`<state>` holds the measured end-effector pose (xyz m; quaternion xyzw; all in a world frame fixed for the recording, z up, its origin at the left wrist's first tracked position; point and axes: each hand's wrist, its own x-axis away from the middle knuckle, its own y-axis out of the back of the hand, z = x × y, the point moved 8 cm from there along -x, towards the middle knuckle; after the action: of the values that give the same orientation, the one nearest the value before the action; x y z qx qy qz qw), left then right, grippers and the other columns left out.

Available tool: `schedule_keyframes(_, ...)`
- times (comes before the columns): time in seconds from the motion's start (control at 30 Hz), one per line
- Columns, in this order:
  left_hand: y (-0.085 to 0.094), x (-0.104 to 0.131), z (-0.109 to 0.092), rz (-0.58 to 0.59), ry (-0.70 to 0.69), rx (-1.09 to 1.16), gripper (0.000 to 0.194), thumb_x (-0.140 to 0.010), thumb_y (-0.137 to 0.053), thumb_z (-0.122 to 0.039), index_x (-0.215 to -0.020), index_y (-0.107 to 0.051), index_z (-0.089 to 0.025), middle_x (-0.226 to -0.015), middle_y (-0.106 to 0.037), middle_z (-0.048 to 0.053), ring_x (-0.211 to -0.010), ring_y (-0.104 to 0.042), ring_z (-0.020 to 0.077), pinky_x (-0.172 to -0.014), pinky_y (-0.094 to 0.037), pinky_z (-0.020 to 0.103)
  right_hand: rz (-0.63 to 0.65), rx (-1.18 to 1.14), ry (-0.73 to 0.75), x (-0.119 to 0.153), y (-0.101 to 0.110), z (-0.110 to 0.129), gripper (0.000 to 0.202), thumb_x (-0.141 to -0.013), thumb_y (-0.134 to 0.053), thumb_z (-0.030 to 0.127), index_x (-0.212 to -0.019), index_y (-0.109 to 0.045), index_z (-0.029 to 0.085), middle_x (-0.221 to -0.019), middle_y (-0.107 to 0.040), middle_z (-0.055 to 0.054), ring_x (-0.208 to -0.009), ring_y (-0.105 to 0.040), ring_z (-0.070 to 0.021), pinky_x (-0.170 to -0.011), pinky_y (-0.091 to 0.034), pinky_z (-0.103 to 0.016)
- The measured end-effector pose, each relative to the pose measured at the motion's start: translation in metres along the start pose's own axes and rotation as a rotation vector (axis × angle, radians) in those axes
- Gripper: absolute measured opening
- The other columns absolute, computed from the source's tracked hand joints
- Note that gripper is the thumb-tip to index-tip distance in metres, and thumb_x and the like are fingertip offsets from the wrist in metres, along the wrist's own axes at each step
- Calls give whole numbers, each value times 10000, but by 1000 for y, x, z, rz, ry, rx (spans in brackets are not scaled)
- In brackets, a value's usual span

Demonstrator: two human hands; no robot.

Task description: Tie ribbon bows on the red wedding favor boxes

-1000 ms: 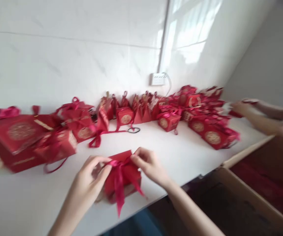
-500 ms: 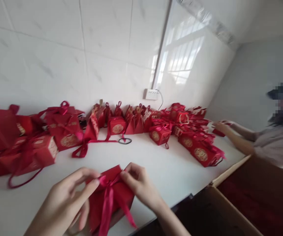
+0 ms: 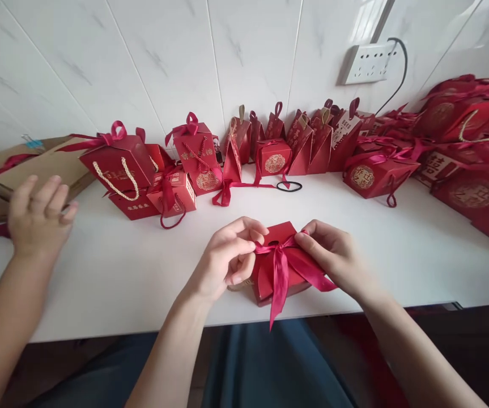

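In the head view, one red box point(image 3: 296, 277) sits on the white table point(image 3: 142, 272), between the two hands. The left hand point(image 3: 229, 255) is curled and pinches one side of one pink ribbon point(image 3: 280, 272). The right hand point(image 3: 331, 252), curled too, pinches the other side. One black ring point(image 3: 289, 191) lies behind the box.

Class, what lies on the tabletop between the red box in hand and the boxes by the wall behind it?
The head view shows a black loop and a trailing ribbon near the boxes, then just white tabletop up to the red box.
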<state>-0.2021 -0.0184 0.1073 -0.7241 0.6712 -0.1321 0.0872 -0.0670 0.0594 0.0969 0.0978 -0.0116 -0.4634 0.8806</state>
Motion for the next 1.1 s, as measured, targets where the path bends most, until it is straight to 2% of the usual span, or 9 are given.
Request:
schedule_keyframes(0.13, 9, 5, -7, -133, -35, -240, 136, -804, -621, -332, -839, -570, -210, -613, -461, -79, -297, -323, -2, -288, -188, 122, -3, 46, 26, -1, 0, 3, 394, -804, -574, 549, -669, -485, 189, -617, -541, 6, -528, -453, -99, -452, -360, -211)
schedule_keyframes(0.23, 11, 8, -8, -173, -20, -377, 158, -832, -610, -372, -839, -563, -221, -446, -365, -106, -281, -318, 28, -285, -216, 118, 1, 55, 39, 0, 0, 4, 372, -821, -565, 512, -657, -474, 191, -595, -511, 19, -511, -428, -91, -440, -339, -207)
schedule_keyframes(0.33, 14, 11, -9, -199, -32, -450, 185, -857, -584, -400, -823, -564, -219, -356, -349, -107, -281, -329, 39, -303, -248, 113, 3, 56, 40, 0, 1, 4, 354, -834, -560, 486, -664, -477, 187, -609, -517, 19, -526, -433, -89, -454, -344, -204)
schedule_keyframes(0.5, 14, 9, -2, -67, -34, -249, 208, -845, -598, -432, -839, -570, -226, -334, -391, -102, -264, -293, 33, -290, -222, 107, 78, 27, 8, -2, 0, 5, 377, -861, -535, 491, -653, -475, 182, -599, -481, 32, -532, -409, -85, -488, -341, -212)
schedule_keyframes(0.7, 17, 5, 6, -84, -10, -197, 236, -835, -630, -432, -815, -568, -205, -398, -422, -100, -244, -319, 16, -271, -206, 97, 128, -22, -26, -5, -1, 9, 392, -824, -586, 495, -615, -496, 175, -589, -476, 36, -545, -407, -89, -536, -349, -230)
schedule_keyframes(0.8, 12, 6, 4, -26, -41, -171, 293, -831, -614, -495, -870, -571, -208, -377, -450, -87, -253, -368, 39, -271, -220, 99, 110, -8, -36, -5, 1, 9, 392, -826, -577, 499, -617, -493, 178, -594, -472, 34, -551, -397, -92, -530, -327, -232)
schedule_keyframes(0.87, 10, 7, 2, 13, -60, -158, 304, -815, -640, -485, -921, -574, -208, -391, -498, -76, -249, -353, 33, -268, -212, 95, 109, -9, -46, -4, 1, 8, 395, -834, -562, 506, -626, -489, 178, -603, -470, 32, -557, -392, -94, -532, -319, -234)
schedule_keyframes(1.0, 16, 10, 6, -5, -47, -127, 272, -797, -694, -372, -979, -573, -210, -445, -560, -65, -230, -316, 17, -249, -185, 93, 131, -31, -53, -3, 0, 7, 395, -821, -578, 514, -636, -487, 178, -610, -463, 34, -562, -384, -94, -538, -311, -237)
schedule_keyframes(1.1, 14, 13, 8, 39, -47, -76, 273, -823, -644, -420, -986, -571, -213, -408, -530, -66, -221, -288, 27, -239, -173, 104, 129, -34, -51, -3, 0, 7, 406, -815, -586, 525, -630, -487, 177, -605, -455, 38, -562, -377, -93, -544, -306, -239)
